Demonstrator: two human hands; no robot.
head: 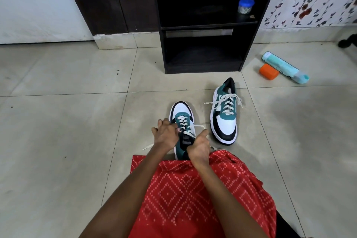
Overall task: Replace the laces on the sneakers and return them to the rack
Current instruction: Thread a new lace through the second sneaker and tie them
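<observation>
A teal, white and black sneaker (181, 111) stands on the tiled floor right in front of my lap, toe pointing away. My left hand (166, 135) pinches its white lace (199, 126) at the upper eyelets. My right hand (199, 146) grips the shoe's collar beside the black tongue, and a lace strand runs past its fingers. One loose lace end (147, 147) trails out to the left under my left wrist. The second sneaker (226, 120) lies to the right, toe toward me, laced with its ends loose. The dark shoe rack (202, 44) stands beyond both shoes.
A blue-lidded jar (245, 6) sits on the rack's upper shelf. An orange cap (268, 71) and a mint tube (284, 66) lie on the floor to the right of the rack. My red patterned garment (193, 189) covers my lap. Bare tiles stretch to the left.
</observation>
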